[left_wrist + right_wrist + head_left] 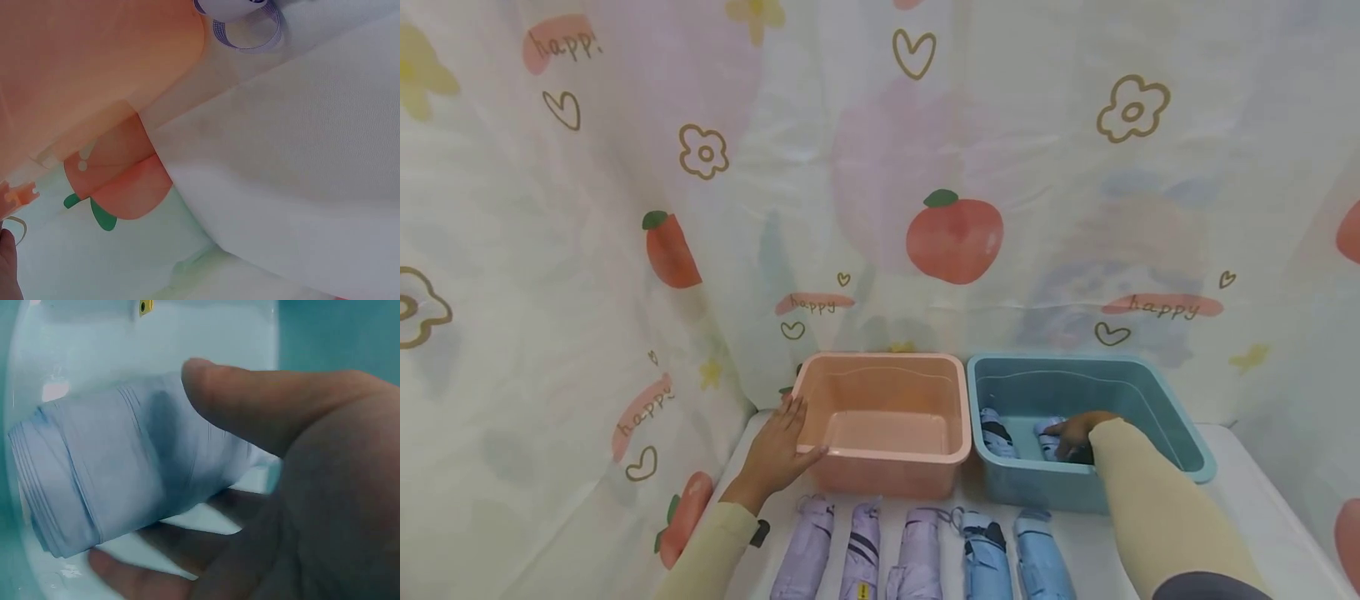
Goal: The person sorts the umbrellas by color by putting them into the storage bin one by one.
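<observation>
My right hand point(1078, 432) reaches down into the blue bin point(1180, 442) on the right. In the right wrist view, its thumb and spread fingers lie around a folded light blue umbrella point(94, 469); the thumb's shadow falls on the fabric. A folded umbrella with a dark band point(997, 435) lies further left in that bin. My left hand point(777, 450), fingers extended, rests at the left rim of the orange bin point(887, 457). The left wrist view catches only a sliver of that hand at its lower left edge.
In front of the bins lie three folded lavender umbrellas point(805, 550) and two blue ones point(1043, 557), side by side on the white table point(1247, 467). A printed curtain point(865, 167) stands behind the bins and along the left.
</observation>
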{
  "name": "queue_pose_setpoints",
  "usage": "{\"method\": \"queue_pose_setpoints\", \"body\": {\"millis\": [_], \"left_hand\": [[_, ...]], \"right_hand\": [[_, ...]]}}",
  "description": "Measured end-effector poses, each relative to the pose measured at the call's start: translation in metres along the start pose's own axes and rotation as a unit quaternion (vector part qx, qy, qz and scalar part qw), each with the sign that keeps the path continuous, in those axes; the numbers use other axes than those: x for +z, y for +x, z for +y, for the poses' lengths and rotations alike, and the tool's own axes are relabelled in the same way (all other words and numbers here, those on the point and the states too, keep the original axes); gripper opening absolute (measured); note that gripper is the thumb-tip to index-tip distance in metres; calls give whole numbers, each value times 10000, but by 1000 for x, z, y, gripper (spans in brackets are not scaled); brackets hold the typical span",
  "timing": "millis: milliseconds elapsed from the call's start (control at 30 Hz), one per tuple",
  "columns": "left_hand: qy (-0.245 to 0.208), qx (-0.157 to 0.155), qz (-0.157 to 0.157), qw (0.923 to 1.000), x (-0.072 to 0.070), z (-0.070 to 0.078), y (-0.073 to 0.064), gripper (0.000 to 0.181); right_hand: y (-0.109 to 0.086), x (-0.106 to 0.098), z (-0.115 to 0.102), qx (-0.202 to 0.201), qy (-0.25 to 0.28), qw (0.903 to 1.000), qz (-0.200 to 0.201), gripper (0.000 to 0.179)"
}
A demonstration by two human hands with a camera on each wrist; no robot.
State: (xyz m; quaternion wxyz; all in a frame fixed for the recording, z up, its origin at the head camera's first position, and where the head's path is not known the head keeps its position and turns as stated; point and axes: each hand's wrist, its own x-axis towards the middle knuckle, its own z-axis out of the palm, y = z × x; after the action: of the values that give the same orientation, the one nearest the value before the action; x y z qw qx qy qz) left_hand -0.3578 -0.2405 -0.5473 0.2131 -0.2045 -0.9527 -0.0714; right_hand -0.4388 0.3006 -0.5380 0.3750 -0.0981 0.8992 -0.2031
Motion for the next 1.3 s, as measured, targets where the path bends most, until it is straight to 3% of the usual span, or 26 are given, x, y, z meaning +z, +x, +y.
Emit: {"method": "queue_pose_setpoints", "body": {"millis": [200,333,567,800,1033,1167,1300], "left_hand": [[-1,18,-10,10000,-2,1,1,89],[-35,21,50,10000,-1,1,0,89],[-85,-5,93,9999,1,-1,-1,89],[-108,30,124,9999,3,-2,1,88],[-105,26,168,9998,1,2,2,90],[-122,-40,113,9999,0,4,1,90],[-134,-94,95,9998,-1,1,1,89]], "right_hand": [[1,0,-7,483,448,9977,-142,90],[8,3,-15,572,751,9954,-164,99],[24,7,-30,515,826,9945,-393,83],[30,5,-41,420,699,9954,-494,79],[11,-5,-45,344,717,9966,-205,77],[-10,-21,-49,56,620,9979,167,77],[-35,-36,-50,-148,790,9964,274,78]]}}
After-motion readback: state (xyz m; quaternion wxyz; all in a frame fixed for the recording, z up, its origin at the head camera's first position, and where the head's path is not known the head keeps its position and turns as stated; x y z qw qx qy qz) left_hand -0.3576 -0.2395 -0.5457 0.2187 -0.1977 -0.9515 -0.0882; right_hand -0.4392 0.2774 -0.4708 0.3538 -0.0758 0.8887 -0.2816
